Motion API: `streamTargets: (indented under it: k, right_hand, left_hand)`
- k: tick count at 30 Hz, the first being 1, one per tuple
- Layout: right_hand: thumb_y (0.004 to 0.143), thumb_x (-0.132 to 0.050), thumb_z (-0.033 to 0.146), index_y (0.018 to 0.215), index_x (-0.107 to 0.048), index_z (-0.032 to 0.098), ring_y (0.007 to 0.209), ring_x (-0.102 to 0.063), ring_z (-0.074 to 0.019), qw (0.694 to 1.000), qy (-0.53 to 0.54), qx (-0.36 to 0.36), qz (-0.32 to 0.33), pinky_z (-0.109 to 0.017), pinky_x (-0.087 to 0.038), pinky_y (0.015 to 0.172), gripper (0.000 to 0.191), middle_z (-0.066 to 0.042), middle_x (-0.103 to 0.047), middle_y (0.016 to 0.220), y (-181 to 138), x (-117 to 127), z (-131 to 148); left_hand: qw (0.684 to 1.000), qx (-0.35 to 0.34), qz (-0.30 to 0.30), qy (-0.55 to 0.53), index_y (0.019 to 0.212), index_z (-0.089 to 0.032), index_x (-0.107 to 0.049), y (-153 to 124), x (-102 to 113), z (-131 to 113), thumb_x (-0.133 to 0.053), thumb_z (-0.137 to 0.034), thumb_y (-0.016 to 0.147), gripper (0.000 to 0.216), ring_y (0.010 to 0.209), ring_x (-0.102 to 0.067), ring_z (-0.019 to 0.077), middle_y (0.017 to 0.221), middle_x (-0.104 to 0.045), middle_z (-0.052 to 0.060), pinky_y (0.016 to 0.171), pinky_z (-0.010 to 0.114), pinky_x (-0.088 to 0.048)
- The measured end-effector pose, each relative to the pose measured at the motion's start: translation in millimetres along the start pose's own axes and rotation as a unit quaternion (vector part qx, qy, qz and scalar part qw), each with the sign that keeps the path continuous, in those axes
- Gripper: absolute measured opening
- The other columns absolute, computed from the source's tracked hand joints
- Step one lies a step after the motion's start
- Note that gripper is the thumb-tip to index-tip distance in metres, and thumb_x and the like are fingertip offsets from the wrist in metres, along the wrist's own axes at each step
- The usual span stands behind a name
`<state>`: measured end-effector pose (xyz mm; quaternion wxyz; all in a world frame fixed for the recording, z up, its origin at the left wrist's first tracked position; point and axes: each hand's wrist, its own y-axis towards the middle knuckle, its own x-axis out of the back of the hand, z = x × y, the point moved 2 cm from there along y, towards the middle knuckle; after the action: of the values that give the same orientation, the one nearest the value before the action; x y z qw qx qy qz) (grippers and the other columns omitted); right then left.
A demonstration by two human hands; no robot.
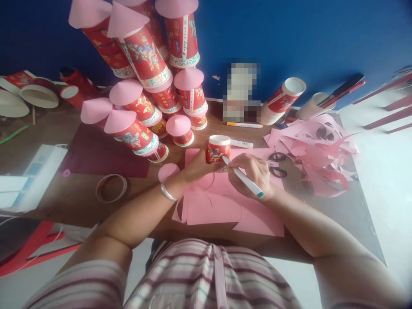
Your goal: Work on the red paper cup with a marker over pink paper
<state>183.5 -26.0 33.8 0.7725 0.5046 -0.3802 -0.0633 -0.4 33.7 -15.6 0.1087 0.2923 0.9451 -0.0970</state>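
A red printed paper cup (219,150) with a white rim is held in my left hand (198,165), whose fingers wrap its left side. My right hand (251,171) grips a white marker (246,182) with a green end. The marker's tip is at the cup's lower right side; whether it touches cannot be made out. Beneath both hands lie sheets of pink paper (212,208) with curved cuts. A pink paper disc (169,172) rests left of my left wrist. Behind the cup lies a glue stick or capped white tube (242,143).
Stacked red cups with pink paper cones (128,56) tower at the back left. Pink paper scraps (322,150) heap on the right beside black-handled scissors (277,165). A tape roll (111,189) lies left. A yellow marker (244,125) and a pen cup (313,107) stand near the blue wall.
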Motion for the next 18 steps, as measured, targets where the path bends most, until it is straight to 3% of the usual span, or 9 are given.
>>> streamTargets:
  k: [7,18]
  right_hand:
    - [0.102,-0.067,0.005,0.109,-0.061,0.027,0.058,-0.066,-0.0136,1.0,0.021,-0.003,0.009,-0.027,-0.053,0.057,0.024,0.005,-0.073,0.081,-0.1,2.2,0.2]
    - [0.101,-0.069,0.004,0.111,-0.064,0.025,0.058,-0.067,-0.0158,0.999,0.04,0.016,0.003,-0.029,-0.054,0.055,0.024,0.003,-0.074,0.079,2.0,4.9,3.4]
  left_hand:
    - [1.0,-0.002,-0.011,-0.01,0.135,-0.025,-0.06,-1.8,-0.1,-0.5,-0.112,-0.063,0.071,0.091,0.111,-0.076,0.0272,0.12,-0.075,0.006,0.093,0.041,-0.066]
    - [1.0,0.001,-0.021,0.001,0.136,-0.022,-0.065,-3.0,-0.4,-3.7,-0.113,-0.07,0.065,0.099,0.11,-0.077,0.0286,0.118,-0.078,0.007,0.095,0.042,-0.067]
